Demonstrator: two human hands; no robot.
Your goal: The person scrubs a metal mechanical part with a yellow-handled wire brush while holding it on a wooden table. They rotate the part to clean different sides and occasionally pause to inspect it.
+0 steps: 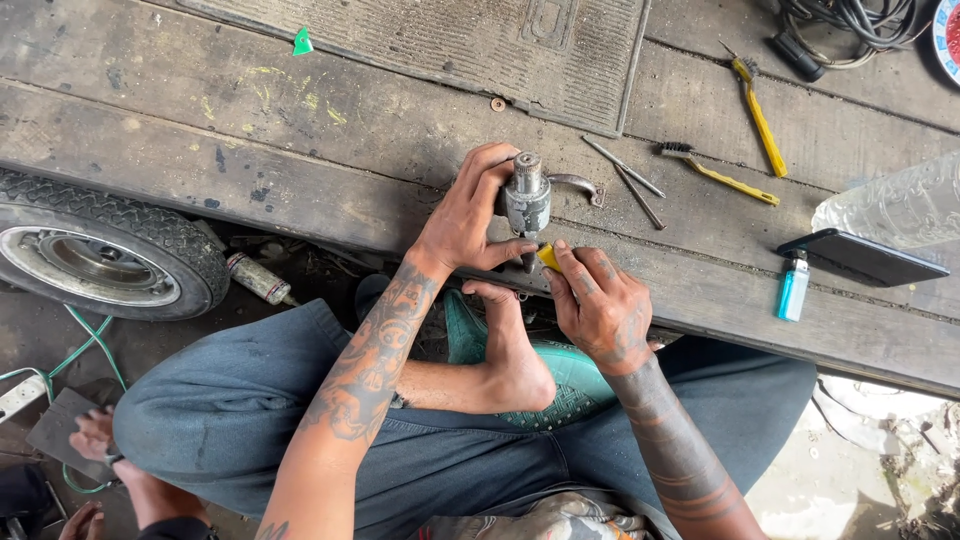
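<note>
My left hand (468, 215) grips a small grey metal carburettor-like part (527, 200), holding it upright on the edge of a worn wooden platform (300, 140). My right hand (598, 305) is closed on a small yellow-handled tool (549, 257) whose tip meets the underside of the metal part. Both hands sit close together at the platform's near edge, above my crossed legs and bare foot (510, 360).
A small wheel with a tyre (100, 255) lies at the left. On the platform are a rubber mat (450, 40), two thin metal rods (630, 180), a yellow wire brush (720, 175), yellow pliers (757, 115), a phone (865, 257), a blue lighter (793, 287), a plastic bottle (895, 205) and cables (850, 25).
</note>
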